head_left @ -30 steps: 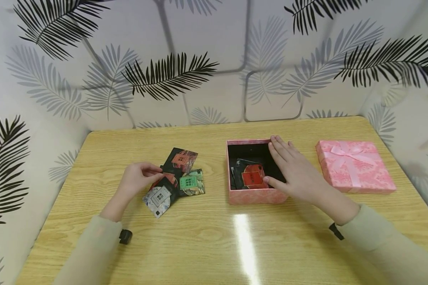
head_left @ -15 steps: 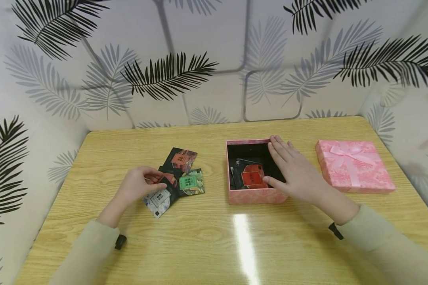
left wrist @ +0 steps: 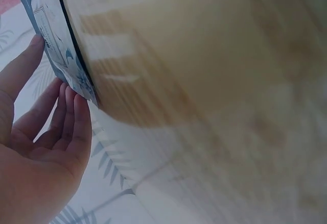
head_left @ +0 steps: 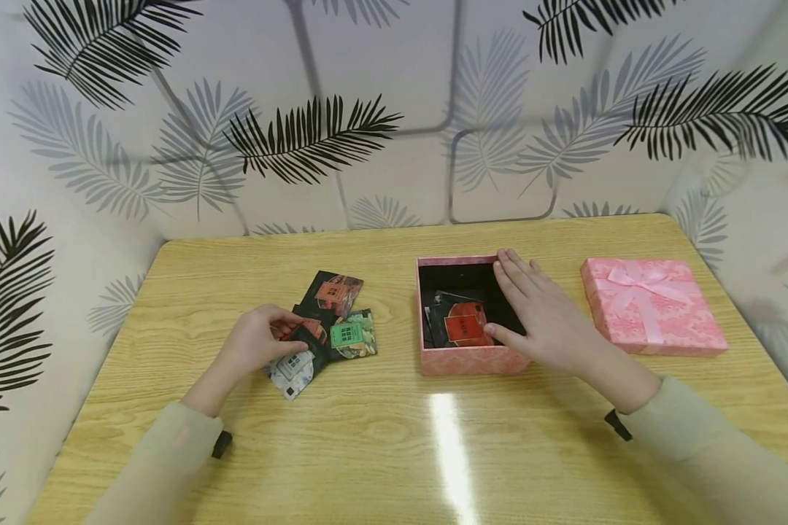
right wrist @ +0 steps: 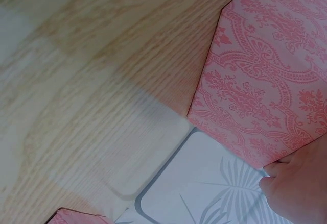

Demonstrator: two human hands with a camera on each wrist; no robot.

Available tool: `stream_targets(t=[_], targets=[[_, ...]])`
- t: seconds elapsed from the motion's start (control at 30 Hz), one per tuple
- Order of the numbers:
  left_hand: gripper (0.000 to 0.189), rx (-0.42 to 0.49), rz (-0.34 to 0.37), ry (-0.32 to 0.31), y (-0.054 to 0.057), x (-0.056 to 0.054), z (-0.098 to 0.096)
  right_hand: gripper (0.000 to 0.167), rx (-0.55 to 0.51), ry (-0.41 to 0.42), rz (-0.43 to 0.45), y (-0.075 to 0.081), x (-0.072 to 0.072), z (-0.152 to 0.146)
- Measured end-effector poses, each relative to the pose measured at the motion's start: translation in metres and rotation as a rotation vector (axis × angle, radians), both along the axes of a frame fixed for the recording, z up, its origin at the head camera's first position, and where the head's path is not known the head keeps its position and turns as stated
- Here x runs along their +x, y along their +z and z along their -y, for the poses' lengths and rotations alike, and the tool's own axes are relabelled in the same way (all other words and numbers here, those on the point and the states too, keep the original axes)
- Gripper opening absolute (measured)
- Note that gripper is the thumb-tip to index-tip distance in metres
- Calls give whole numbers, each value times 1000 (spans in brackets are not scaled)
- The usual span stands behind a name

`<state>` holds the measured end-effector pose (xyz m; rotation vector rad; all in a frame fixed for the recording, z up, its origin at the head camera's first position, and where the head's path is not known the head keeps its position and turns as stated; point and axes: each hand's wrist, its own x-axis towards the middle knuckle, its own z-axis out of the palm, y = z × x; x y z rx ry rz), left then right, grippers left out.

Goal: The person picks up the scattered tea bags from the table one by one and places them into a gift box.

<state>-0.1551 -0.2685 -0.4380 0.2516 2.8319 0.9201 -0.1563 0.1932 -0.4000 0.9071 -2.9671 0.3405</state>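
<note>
"So, which packet have you got?"

"The white floral packet (head_left: 293, 367), at the near left of an overlapping pile on the table (head_left: 381, 452), left of the open pink box (head_left: 476, 361). My left hand (head_left: 252, 339) is curled about its edges, thumb across its upper part. How firm that pinch is, I can't tell."

"What makes it tricky?"

"The overlap, I'd say. A black-and-red packet (head_left: 311, 332) lies right at my fingertips, with the green-labelled packet (head_left: 357, 337) and the orange-labelled packet (head_left: 333, 293) close by. Thin wrappers like these probably cling, so I'd want just one between thumb and fingers. Best to feel for a single edge, slide it low toward me, and let its neighbours slip free before any lifting."

"And the other hand?"

"My right hand (head_left: 538, 306) lies with fingers straight over the box's right side, fingertips at the back rim, thumb over the inside near the red-labelled packet (head_left: 465, 326). Light pressure should do: enough to steady the box without bending its wall. The lid (head_left: 653, 306) lies apart, to the right, so my wrist ought to have room."
</note>
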Motion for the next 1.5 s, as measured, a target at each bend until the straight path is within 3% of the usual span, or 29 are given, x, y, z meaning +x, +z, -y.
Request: stream_targets(t=[0.43,0.7,0.93,1.5], targets=[[29,55,23,18,-2,-2,4,95,22,-4,21,3,0,0],[12,64,-45,30,-2,-2,7,95,15,-3,15,2,0,0],[8,57,-81,63,-1,-2,8,95,5,2,-3,0,0,0],[5,45,-87,150,17,-1,11,97,22,-10,29,0,-1,0]])
